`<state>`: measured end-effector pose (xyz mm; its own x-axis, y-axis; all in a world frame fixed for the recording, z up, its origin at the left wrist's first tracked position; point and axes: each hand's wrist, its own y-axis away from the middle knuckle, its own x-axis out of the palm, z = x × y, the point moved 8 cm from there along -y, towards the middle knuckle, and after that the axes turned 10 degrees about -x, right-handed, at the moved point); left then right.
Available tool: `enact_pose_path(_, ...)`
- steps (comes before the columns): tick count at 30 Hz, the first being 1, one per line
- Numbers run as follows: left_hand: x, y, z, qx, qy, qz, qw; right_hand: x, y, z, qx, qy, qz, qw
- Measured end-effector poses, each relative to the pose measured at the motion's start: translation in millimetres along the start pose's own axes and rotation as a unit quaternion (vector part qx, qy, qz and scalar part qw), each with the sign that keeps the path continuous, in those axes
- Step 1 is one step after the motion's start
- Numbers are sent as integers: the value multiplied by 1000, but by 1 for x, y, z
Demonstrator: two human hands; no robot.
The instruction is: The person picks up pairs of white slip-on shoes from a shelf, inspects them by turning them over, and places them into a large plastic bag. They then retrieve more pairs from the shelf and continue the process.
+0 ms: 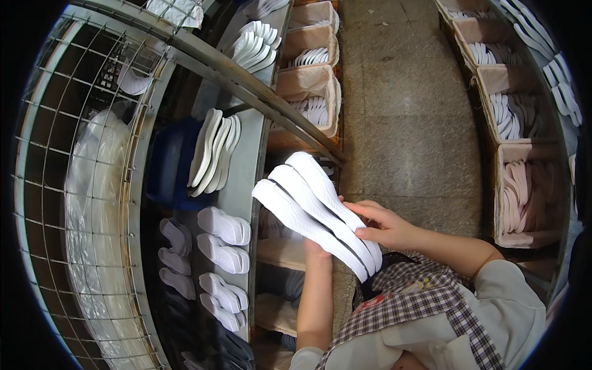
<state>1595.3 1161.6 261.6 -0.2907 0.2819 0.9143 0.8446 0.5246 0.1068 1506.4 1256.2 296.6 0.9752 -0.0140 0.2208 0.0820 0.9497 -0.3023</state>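
Observation:
Three white shoe soles, stacked and overlapping with their side edges showing, are held in front of my body. My left hand supports them from below, its fingers hidden behind the soles. On the other side, my right hand grips the edge of the rightmost sole, thumb and fingers against it. To the left, a metal shelf carries a row of cream-white soles standing on edge. Nearer to me on that shelf lie pairs of white soles.
A metal bar crosses above the shelf. A wire mesh rack with plastic-wrapped goods stands far left, near a dark blue bin. Cloth-lined baskets of soles line the aisle floor; another basket on the right holds pinkish soles.

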Motion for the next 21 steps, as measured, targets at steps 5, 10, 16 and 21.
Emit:
enact_pose_path(5,2,-11,0,-15,59,-22,998,-1,-6,3,-14,25,-1,1000)
enact_pose_path(10,-16,-5,-8,8,-58,-131,990,10,-17,1,12,16,-30,999)
enact_pose_path(16,-1,1,-23,-26,19,-22,999,29,-30,3,4,12,-44,999)
enact_pose_path(21,7,3,-50,-25,-135,63,989,32,-40,5,3,75,-26,997)
